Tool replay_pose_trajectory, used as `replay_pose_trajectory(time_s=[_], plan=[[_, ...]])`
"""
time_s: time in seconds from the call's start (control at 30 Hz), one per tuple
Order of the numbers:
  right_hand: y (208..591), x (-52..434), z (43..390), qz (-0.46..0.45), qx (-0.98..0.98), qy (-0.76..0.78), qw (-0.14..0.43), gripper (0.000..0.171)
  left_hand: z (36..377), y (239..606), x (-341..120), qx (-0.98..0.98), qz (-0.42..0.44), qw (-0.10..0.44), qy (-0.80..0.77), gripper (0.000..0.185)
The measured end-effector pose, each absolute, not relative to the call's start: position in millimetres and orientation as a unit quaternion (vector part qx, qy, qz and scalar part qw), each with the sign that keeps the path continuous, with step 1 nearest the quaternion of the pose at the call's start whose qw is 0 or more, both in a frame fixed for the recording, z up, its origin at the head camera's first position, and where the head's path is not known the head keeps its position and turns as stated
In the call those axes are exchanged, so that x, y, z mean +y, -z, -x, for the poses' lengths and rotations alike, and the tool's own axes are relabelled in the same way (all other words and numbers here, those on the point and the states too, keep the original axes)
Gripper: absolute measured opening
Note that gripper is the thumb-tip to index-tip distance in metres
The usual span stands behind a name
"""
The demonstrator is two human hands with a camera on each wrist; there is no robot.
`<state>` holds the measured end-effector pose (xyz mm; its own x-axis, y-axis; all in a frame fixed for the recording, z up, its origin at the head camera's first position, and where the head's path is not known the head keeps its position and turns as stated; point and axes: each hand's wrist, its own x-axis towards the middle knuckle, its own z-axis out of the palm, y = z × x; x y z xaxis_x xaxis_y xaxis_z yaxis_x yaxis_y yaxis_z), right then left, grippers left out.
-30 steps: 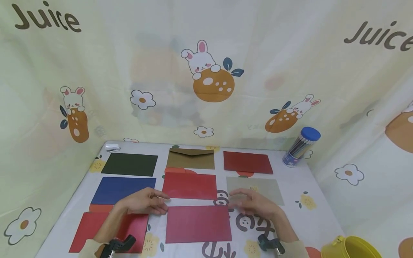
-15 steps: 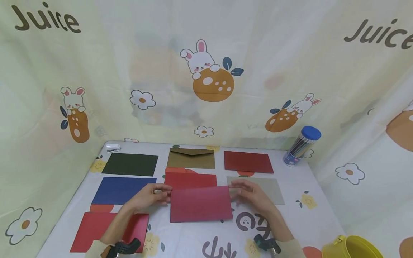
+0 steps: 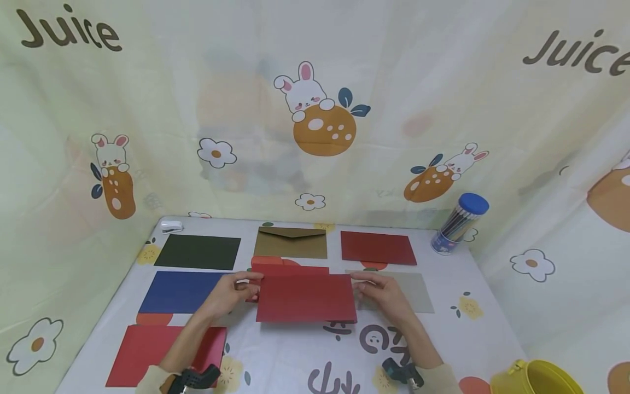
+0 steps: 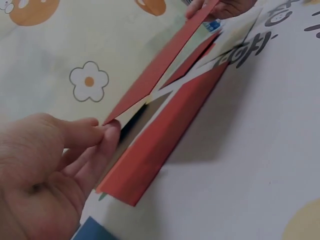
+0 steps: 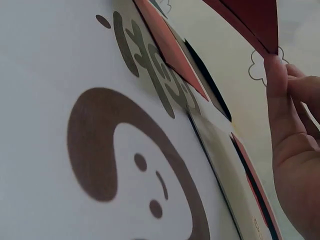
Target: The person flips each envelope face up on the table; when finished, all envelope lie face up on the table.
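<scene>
A dark red envelope (image 3: 306,297) is held just above the table between both hands. My left hand (image 3: 235,291) pinches its left edge and my right hand (image 3: 378,290) pinches its right edge. It hovers over another red envelope (image 3: 290,270) in the middle row. In the left wrist view my left hand (image 4: 55,165) grips the lifted envelope (image 4: 165,65) at its corner, above the red envelope (image 4: 165,140) lying flat. In the right wrist view my fingertips (image 5: 277,70) touch the envelope's corner (image 5: 255,20).
Other envelopes lie in a grid: dark green (image 3: 199,251), brown (image 3: 291,243), red (image 3: 377,247), blue (image 3: 179,292), grey (image 3: 410,291), red (image 3: 143,346) at front left. A pen tube (image 3: 460,223) stands back right, a white stapler (image 3: 172,225) back left, a yellow tub (image 3: 534,378) front right.
Both hands took the dark red envelope by its edges at the front middle, lifted it and carried it away from me, over the red envelope in the middle row.
</scene>
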<state>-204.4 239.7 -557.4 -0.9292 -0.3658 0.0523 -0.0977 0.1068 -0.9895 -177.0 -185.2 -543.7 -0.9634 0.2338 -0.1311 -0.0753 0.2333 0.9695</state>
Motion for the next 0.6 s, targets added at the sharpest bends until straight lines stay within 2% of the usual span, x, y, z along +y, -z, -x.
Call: replay_pose_trajectory(time_s=[0.2,0.6], plan=[[555,235,206,0.142,0.719,0.672,0.108,0.038,179,541,-183,0.780,-0.016,0.091,-0.619,0.039],[548,228,207,0.134,0.722,0.673,0.087,0.037,179,540,-184,0.758,-0.028,0.078,-0.647,0.043]])
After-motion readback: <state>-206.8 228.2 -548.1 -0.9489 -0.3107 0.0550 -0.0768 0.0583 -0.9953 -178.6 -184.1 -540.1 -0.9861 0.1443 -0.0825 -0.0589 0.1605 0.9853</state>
